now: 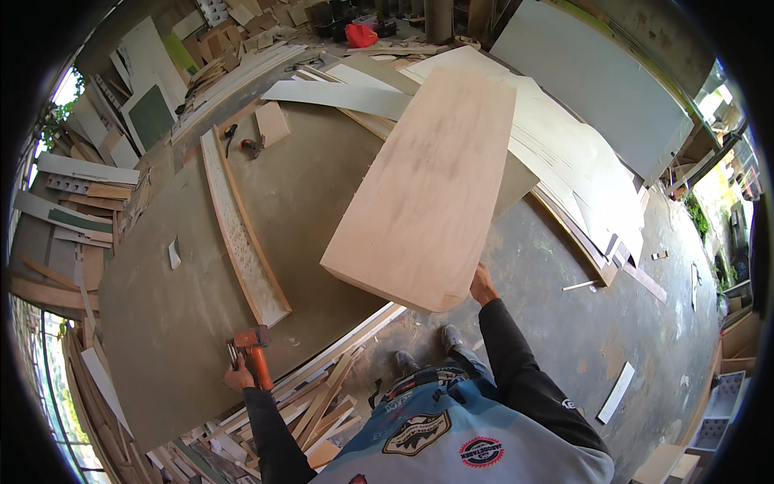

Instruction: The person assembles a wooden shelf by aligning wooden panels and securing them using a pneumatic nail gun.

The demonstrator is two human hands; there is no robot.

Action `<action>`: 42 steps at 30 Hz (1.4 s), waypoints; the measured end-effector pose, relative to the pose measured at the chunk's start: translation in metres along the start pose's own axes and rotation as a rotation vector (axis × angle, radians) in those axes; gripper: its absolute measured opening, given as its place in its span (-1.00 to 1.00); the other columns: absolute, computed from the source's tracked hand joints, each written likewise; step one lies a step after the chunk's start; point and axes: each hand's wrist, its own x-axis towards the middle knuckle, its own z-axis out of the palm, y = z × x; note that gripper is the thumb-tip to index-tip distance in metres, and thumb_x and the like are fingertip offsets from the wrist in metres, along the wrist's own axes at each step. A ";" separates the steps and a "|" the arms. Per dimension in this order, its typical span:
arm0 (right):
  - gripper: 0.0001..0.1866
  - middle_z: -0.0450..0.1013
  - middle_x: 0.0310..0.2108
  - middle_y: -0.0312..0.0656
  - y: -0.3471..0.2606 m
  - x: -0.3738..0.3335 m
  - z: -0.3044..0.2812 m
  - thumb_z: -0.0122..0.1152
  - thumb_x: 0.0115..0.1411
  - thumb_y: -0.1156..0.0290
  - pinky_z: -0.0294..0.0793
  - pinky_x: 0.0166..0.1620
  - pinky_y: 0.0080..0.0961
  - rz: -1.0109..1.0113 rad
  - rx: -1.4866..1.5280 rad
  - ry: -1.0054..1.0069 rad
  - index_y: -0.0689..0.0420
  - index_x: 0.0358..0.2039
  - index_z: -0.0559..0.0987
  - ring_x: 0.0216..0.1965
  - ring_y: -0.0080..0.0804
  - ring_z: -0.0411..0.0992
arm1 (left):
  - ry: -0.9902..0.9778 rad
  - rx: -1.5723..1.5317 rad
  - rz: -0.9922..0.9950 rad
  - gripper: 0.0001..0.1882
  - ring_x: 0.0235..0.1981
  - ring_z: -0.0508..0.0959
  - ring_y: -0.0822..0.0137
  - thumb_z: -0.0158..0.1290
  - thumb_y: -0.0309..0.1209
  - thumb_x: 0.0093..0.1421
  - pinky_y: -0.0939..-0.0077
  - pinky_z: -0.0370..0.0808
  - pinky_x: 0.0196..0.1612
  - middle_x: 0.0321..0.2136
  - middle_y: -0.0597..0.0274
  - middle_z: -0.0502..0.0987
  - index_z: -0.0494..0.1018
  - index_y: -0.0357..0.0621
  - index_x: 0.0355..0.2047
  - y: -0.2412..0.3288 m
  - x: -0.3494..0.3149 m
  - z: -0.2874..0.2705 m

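My left hand (pixel 238 377) is closed around an orange nail gun (pixel 256 359) at the near edge of the brown sheet-topped work table (pixel 177 323). A long, pale plywood box (pixel 427 177), tapered in view with faint grey smudges, stretches away from me over the table's right part. My right hand (pixel 484 285) grips its near right edge; some of the fingers are hidden by the box. Left of the box, a long, narrow wooden frame piece (pixel 238 234) lies on the table.
A black-and-red tool (pixel 252 146) lies beside a small wood block (pixel 272 123) at the table's far side. White sheets (pixel 572 153) are stacked on the right. Scrap strips (pixel 322 403) crowd the floor below the near edge. A white strip (pixel 616 393) lies on the floor.
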 end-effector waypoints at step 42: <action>-0.70 0.47 -0.33 -0.26 -0.016 -0.189 -0.254 0.13 0.27 0.33 0.43 -0.27 -0.43 0.301 -0.175 0.196 0.35 -0.18 0.53 -0.30 -0.52 0.39 | -0.931 -0.478 0.274 -0.38 -0.60 0.57 -0.18 -0.02 0.13 0.30 0.03 0.49 -0.52 -0.68 -0.18 0.50 0.38 -0.34 -0.37 0.340 -0.463 -0.168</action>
